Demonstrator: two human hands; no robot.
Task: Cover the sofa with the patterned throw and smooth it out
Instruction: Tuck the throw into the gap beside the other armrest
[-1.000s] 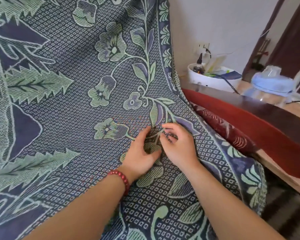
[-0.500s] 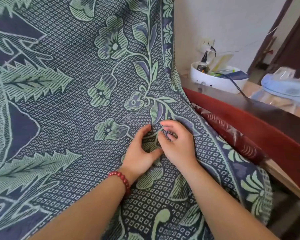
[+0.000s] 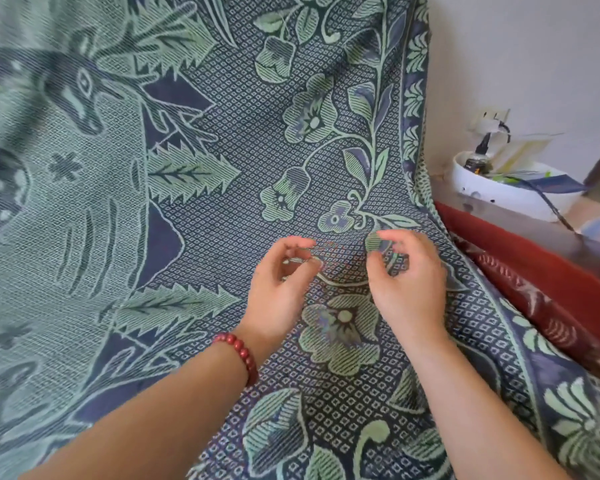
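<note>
The patterned throw [image 3: 222, 209], dark blue with pale green flowers, leaves and a deer, hangs over the sofa's back and seat and fills most of the view. A fold runs down its right border. The sofa [image 3: 534, 268] shows only as a red arm at the right edge. My left hand [image 3: 281, 289], with a red bead bracelet on the wrist, hovers just over the throw with curled, parted fingers. My right hand [image 3: 409, 282] is a hand's width to its right, thumb and fingers apart, over a green leaf. Neither hand holds cloth.
Beside the red arm lies dark red patterned fabric [image 3: 548, 317]. A brown side table [image 3: 520, 223] stands to the right with a white tub [image 3: 499, 195] of small items and a cable. A wall socket [image 3: 492, 117] is above it.
My hands were pressed together on the throw, pinching it; now they have let go and moved apart. The view has swung left, showing more of the throw.
</note>
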